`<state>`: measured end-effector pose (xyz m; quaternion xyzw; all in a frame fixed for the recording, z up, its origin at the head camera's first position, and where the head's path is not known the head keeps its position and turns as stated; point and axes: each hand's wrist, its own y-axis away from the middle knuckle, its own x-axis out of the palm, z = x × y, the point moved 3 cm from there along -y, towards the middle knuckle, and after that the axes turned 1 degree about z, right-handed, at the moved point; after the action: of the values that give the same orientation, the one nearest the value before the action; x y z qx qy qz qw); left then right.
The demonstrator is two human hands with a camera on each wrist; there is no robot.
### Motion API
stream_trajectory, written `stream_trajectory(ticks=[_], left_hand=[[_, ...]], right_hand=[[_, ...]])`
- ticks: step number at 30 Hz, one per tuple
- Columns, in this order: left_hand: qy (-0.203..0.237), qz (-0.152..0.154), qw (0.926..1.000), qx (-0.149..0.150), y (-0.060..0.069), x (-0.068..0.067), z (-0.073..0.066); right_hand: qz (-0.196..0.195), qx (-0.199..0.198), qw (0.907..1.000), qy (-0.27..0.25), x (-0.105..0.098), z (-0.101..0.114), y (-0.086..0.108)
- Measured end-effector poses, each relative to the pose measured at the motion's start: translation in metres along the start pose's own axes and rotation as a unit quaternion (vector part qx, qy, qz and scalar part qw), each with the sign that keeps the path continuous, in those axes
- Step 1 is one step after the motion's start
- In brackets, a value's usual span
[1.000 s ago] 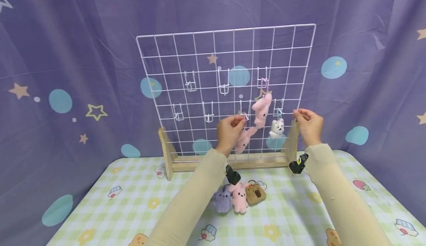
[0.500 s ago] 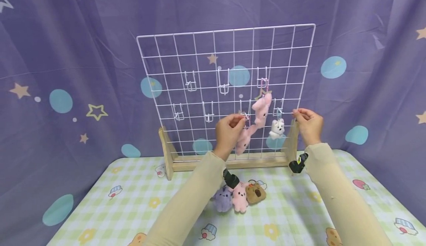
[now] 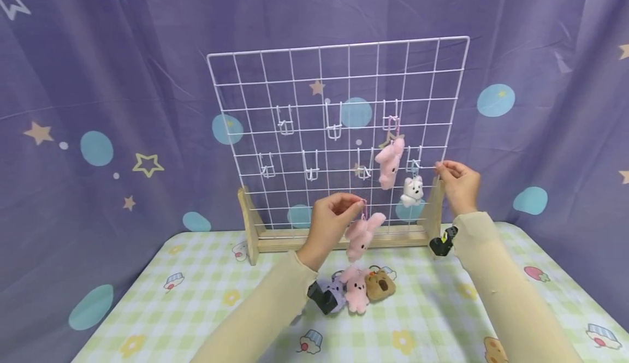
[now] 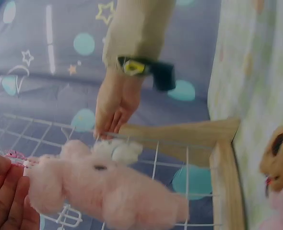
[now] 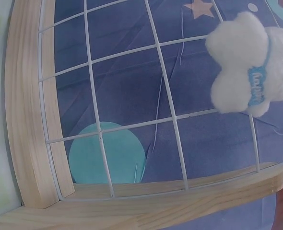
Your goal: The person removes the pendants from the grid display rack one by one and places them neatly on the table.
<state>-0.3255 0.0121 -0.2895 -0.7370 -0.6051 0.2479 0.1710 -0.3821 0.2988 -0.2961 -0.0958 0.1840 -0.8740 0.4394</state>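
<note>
My left hand (image 3: 330, 224) pinches the pink strap of a pink bunny plush keychain (image 3: 361, 240), which dangles in front of the lower part of the white wire grid (image 3: 244, 51). Up close in the left wrist view, the plush (image 4: 117, 191) lies beside my fingertips. With thumb and fingers, my right hand (image 3: 460, 186) grips the grid's right edge above the wooden stand (image 3: 344, 241). A second pink bunny plush (image 3: 390, 164) hangs from an upper hook. Near my right hand, a white bear plush (image 3: 411, 192) with a blue collar hangs from a lower hook.
On the checked tablecloth (image 3: 196, 297), a purple plush (image 3: 338, 292), another pink bunny (image 3: 356, 292) and a brown plush (image 3: 380, 286) lie before the stand. My left wrist partly covers the purple one. Several bare hooks, including one hook (image 3: 364, 172), are on the grid.
The pink bunny in my left hand has come off its lower hook and moved down toward me. My right hand stays on the grid edge. The view has shifted slightly.
</note>
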Motion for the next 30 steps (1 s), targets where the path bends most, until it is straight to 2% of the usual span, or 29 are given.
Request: stream_trajectory(ticks=[6,16,20,22,27,30], left_hand=[[0.006,0.040,0.9983,-0.041,0.033,-0.009,0.002],[0.002,0.090,0.9933,-0.073,0.092,-0.032,0.007],[-0.006,0.112,0.9912,-0.071,0.113,-0.040,0.007],[-0.007,0.120,0.9911,-0.057,0.122,-0.043,0.007],[0.024,0.154,0.9867,-0.047,0.145,-0.047,0.005],[0.035,0.171,0.9832,-0.051,0.156,-0.049,0.004]], right_hand=[[-0.006,0.008,0.9999,-0.010,-0.001,-0.003,-0.001],[-0.001,0.011,0.9999,-0.006,0.001,-0.003,0.001],[-0.002,0.012,0.9998,-0.012,0.001,-0.003,-0.001],[-0.004,0.012,0.9998,-0.018,0.001,-0.004,-0.003],[-0.003,0.017,0.9995,-0.026,0.001,-0.003,-0.003],[-0.002,0.020,0.9993,-0.031,0.001,-0.002,-0.003]])
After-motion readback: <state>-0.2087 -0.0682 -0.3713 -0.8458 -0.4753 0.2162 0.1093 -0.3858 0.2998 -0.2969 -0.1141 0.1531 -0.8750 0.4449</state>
